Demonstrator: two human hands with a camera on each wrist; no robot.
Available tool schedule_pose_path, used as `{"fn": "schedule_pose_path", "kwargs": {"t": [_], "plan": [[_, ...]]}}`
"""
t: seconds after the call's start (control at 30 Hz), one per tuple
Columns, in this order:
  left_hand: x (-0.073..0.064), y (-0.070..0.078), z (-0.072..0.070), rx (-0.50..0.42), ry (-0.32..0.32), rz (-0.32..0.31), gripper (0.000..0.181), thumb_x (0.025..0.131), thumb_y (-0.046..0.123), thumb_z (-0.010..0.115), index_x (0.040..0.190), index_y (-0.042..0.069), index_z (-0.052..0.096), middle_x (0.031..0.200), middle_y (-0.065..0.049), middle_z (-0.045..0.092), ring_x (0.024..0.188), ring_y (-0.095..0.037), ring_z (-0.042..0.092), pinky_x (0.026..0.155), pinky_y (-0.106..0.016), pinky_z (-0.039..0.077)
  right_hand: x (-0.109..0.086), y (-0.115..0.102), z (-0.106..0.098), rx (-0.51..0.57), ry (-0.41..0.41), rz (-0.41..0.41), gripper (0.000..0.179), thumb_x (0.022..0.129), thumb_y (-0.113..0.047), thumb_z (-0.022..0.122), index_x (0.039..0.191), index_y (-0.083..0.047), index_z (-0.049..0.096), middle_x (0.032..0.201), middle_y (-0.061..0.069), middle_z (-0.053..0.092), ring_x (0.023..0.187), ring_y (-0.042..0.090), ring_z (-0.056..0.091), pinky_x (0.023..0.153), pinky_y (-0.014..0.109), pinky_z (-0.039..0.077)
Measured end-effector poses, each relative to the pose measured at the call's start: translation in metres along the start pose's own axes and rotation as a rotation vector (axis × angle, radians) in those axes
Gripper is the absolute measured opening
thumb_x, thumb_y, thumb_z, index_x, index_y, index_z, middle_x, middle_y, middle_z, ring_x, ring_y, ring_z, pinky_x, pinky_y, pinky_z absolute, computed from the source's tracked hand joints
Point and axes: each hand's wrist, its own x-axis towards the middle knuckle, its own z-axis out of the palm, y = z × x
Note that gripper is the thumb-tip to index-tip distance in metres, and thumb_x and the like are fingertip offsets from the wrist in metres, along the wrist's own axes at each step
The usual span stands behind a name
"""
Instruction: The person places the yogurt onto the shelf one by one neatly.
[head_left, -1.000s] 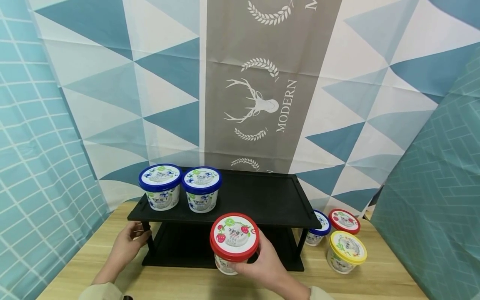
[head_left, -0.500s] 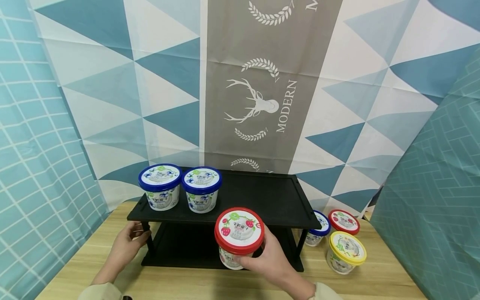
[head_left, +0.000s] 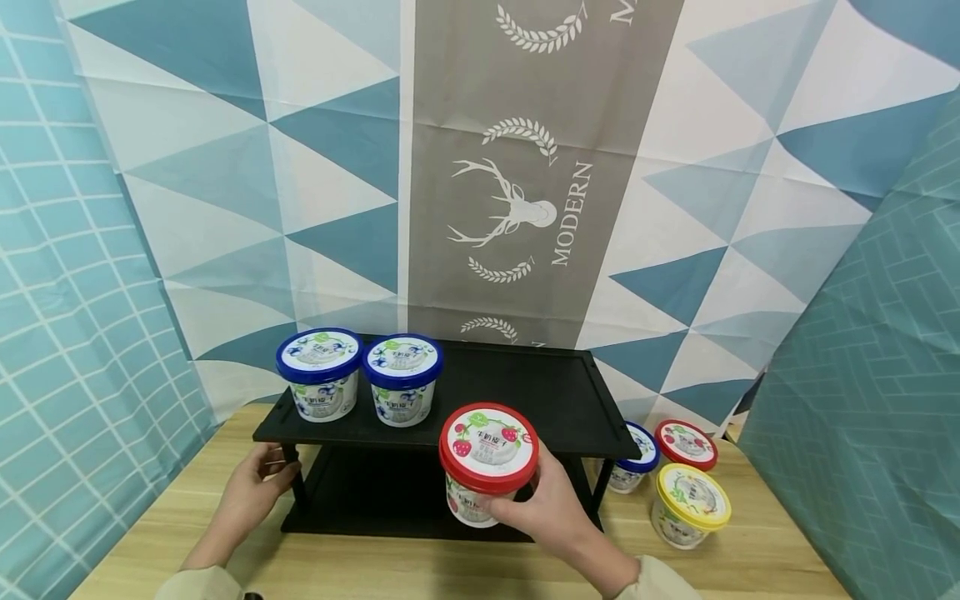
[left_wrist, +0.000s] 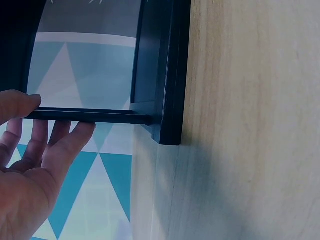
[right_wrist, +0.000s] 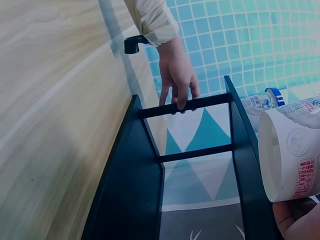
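Note:
My right hand [head_left: 553,510] grips a red-lidded tub [head_left: 489,450] with strawberries printed on it. The tub is held up in front of a black two-tier rack [head_left: 517,392], near its upper shelf's front edge. In the right wrist view, the pale bottom of the tub [right_wrist: 270,155] shows, with fingertips [right_wrist: 285,217] against its side. At the rack's left end, my left hand [head_left: 253,487] holds the front post [left_wrist: 107,117], thumb on one side and fingers on the other. Two blue-lidded tubs [head_left: 321,375] stand side by side on the upper shelf's left part.
Right of the rack, on the wooden table [head_left: 360,571], stand a yellow-lidded tub [head_left: 690,507], a red-lidded tub [head_left: 686,444] and a blue-lidded tub [head_left: 633,458] partly hidden by the rack. A patterned cloth [head_left: 337,167] hangs behind, with tiled cloths at both sides.
My right hand has raised the red-lidded tub and moved it slightly right, toward the upper shelf. The left hand stays on the post.

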Motion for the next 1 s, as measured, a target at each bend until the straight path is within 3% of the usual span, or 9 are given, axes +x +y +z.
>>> {"fn": "schedule_pose_path", "kwargs": {"t": [0.4, 1.0], "plan": [[-0.001, 0.001, -0.002, -0.007, -0.017, -0.006, 0.039, 0.093, 0.013, 0.055, 0.126, -0.005, 0.043, 0.123, -0.034, 0.050, 0.112, -0.045, 0.052, 0.070, -0.020, 0.053, 0.005, -0.008, -0.009, -0.042, 0.023, -0.015, 0.065, 0.076, -0.016, 0.074, 0.132, -0.008, 0.041, 0.126, 0.013, 0.054, 0.111, 0.026, 0.052, 0.085, 0.025, 0.053], [-0.001, 0.002, -0.003, 0.002, -0.017, 0.002, 0.037, 0.093, 0.013, 0.055, 0.124, -0.005, 0.045, 0.121, -0.033, 0.053, 0.108, -0.039, 0.056, 0.068, -0.018, 0.052, 0.016, -0.008, -0.025, -0.116, 0.091, -0.024, 0.064, 0.075, -0.019, 0.076, 0.128, -0.009, 0.044, 0.123, 0.012, 0.057, 0.108, 0.026, 0.054, 0.080, 0.025, 0.055]]}}
